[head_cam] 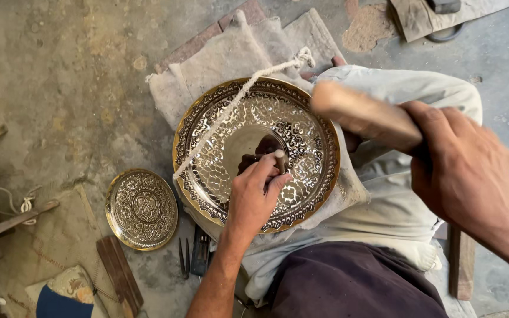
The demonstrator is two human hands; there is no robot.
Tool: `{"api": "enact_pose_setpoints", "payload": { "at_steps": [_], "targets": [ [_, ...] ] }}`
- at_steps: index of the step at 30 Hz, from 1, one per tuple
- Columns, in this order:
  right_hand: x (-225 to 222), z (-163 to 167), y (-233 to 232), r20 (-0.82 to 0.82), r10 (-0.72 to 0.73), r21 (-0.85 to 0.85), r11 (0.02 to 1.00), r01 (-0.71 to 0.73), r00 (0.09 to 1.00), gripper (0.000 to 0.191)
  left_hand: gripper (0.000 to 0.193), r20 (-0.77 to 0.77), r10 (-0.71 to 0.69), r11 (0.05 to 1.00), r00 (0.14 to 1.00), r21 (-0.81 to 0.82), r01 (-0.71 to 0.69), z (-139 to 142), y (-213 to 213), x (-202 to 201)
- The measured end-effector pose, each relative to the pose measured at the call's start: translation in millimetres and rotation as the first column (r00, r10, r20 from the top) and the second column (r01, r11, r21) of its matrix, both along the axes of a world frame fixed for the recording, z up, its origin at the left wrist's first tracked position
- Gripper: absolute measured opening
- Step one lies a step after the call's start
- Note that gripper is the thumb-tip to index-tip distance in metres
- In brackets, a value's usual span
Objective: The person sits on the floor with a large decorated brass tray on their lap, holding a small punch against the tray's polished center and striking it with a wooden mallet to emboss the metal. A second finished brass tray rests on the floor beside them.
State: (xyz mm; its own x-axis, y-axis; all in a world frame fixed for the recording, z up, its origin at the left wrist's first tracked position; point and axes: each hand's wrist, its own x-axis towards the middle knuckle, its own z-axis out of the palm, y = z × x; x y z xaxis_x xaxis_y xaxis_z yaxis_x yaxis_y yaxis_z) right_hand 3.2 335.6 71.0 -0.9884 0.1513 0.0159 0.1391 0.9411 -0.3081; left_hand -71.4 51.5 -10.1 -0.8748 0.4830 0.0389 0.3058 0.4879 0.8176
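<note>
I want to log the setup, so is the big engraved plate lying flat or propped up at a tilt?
Tilted: the big engraved plate leans on the person's knee over cloth padding, with a cord stretched across it.

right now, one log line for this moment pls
left hand: holds punch on big plate | right hand: mallet raised | rope across plate | small plate on floor

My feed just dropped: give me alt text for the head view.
A left hand holds a thin punch tool upright on a large round engraved brass plate resting on the lap, while the right hand grips a blurred wooden mallet above. A smaller engraved plate lies on the floor.
</note>
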Motion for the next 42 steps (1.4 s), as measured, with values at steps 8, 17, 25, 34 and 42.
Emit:
{"api": "enact_pose_setpoints", "payload": {
  "at_steps": [8,17,25,34,42],
  "targets": [
    [-13,-11,-9,0.136,-0.112,-0.694,0.698,0.176,0.984,0.051,0.036,-0.052,-0.028,0.998,0.998,-0.051,0.026,-7,1,5],
    [-3,-24,-15,0.076,0.139,0.255,0.955,-0.154,0.987,0.058,0.035,-0.083,-0.076,0.996,0.994,-0.050,0.072,-1,1,2],
    [-2,-29,-10,0.064,-0.045,-0.289,0.955,0.062,0.997,0.059,0.036,-0.079,-0.093,0.995,0.993,-0.050,0.089,-4,0,3],
    [-2,-37,-12,0.024,-0.004,-0.003,1.000,0.004,1.000,0.050,0.031,-0.038,-0.148,0.980,0.988,-0.143,0.142,-6,-1,0],
    [0,-37,-19,0.006,-0.066,-0.071,0.995,0.066,0.998,0.050,0.035,-0.072,-0.169,0.983,0.983,-0.091,0.162,2,0,-2]
  ]
}}
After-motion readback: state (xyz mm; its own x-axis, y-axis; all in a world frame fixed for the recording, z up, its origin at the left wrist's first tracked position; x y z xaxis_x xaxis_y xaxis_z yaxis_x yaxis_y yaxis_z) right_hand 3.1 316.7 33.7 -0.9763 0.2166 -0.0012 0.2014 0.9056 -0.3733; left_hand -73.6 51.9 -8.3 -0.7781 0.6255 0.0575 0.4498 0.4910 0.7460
